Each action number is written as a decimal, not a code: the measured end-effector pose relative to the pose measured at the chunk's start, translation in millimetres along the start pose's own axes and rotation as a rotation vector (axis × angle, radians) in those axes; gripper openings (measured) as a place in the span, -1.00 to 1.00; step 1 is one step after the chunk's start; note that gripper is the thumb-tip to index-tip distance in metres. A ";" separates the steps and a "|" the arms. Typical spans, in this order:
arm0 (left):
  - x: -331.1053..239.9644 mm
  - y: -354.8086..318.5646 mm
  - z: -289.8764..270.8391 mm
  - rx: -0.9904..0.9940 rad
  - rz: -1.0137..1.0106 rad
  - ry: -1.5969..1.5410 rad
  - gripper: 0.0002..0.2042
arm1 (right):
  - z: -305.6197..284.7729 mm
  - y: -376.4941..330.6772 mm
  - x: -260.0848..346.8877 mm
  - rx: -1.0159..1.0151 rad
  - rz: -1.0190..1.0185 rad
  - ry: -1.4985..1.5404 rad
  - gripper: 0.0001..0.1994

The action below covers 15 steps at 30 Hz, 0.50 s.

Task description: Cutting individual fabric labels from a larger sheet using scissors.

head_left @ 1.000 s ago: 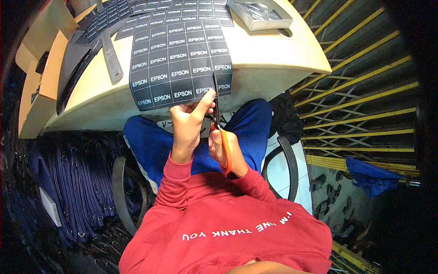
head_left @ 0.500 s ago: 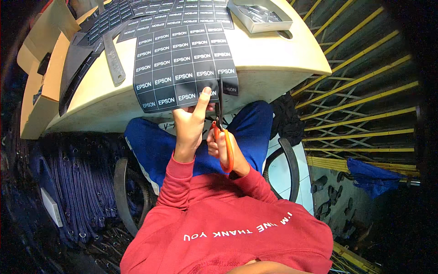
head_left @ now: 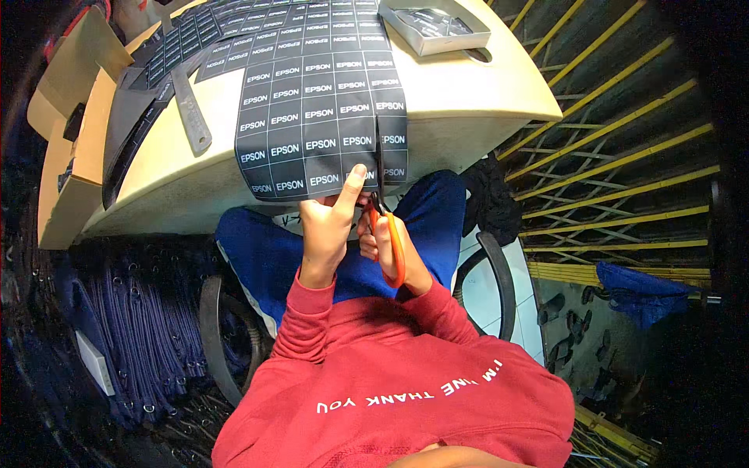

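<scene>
A black sheet printed with a grid of white-lettered labels (head_left: 308, 125) lies over the table's near edge, its front part hanging down. My left hand (head_left: 324, 235) pinches its lower edge, thumb on top and fingers underneath. Just beside it, my right hand (head_left: 385, 248) grips scissors with orange handles (head_left: 399, 261). Their dark blades point away from me and lie in a cut along the line left of the rightmost label column. That column (head_left: 395, 144) hangs as a narrow strip, joined to the sheet farther up.
On the pale table (head_left: 468, 86) stands a shallow open box with dark cut labels (head_left: 437, 31) at the far right. A metal ruler (head_left: 189, 113) and more printed sheets (head_left: 253, 43) lie left. An open cardboard box (head_left: 86, 148) stands far left. Dark straps (head_left: 144, 320) hang below.
The cut now runs higher up the sheet, and the blades have gone farther in. The sheet's hanging edge sits slightly lower, and my left thumb has moved a little right.
</scene>
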<state>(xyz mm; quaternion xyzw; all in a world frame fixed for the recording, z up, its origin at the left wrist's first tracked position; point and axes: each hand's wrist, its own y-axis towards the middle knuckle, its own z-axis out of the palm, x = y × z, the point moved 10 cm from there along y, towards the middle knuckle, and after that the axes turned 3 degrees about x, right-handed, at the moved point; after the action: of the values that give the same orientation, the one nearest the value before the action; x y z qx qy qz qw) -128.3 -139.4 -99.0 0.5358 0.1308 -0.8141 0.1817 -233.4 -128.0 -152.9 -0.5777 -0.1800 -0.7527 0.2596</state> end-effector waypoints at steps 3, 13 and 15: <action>0.9 0.4 0.0 0.002 0.020 -0.017 -0.88 | -1.0 0.7 0.2 -0.025 0.004 0.025 -0.41; 4.7 -0.3 -1.5 0.037 0.001 0.005 -0.84 | -0.3 0.7 -4.1 -0.060 0.054 0.038 -0.45; 2.0 -0.4 -0.2 0.029 0.015 0.009 -0.83 | -0.5 0.2 -5.7 -0.057 0.062 0.048 -0.45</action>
<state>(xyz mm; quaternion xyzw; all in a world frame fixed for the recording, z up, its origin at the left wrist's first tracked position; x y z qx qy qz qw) -129.0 -139.2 -100.9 0.5431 0.1159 -0.8121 0.1793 -232.5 -127.4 -158.5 -0.5719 -0.1342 -0.7628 0.2702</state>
